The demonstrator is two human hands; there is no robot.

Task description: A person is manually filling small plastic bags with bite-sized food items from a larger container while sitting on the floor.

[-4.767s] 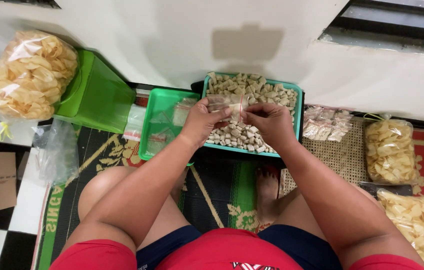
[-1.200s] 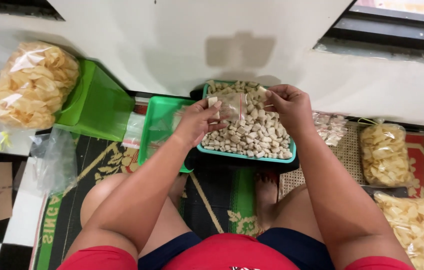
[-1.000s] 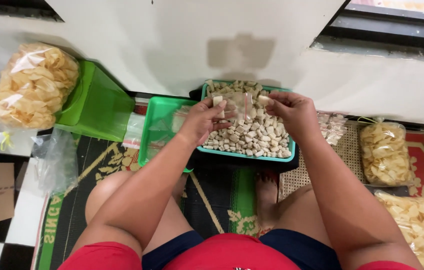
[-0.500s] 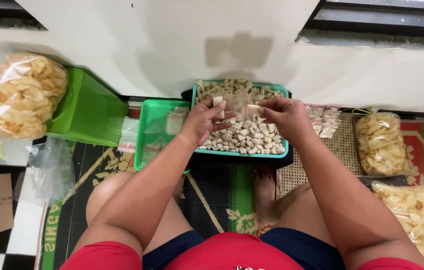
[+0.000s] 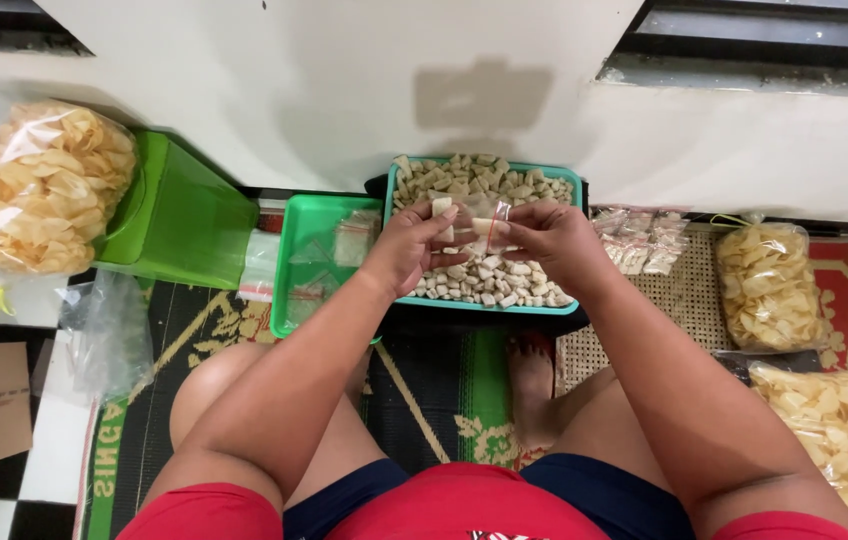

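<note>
My left hand [image 5: 412, 247] and my right hand [image 5: 547, 238] together hold a small clear zip bag [image 5: 471, 215] with a red strip, above a teal tray [image 5: 489, 304] heaped with pale square crackers [image 5: 464, 181]. A few cracker pieces show inside the bag. The left hand pinches the bag's left edge, with one cracker under its thumb. My right fingers pinch the bag's right side. A green tray [image 5: 306, 232] with small clear bags stands just left of the teal one.
A big bag of yellow chips [image 5: 39, 190] rests on a green scale [image 5: 184, 215] at the left. Filled small packets [image 5: 639, 240] lie right of the teal tray, beside two chip bags [image 5: 769, 285]. A white wall runs behind. My knees and foot [image 5: 532, 385] rest on the woven mat.
My right hand picked a cracker from the tray's far side and came back to the bag's right side. The left hand kept hold of the bag. The camera shifted slightly.
</note>
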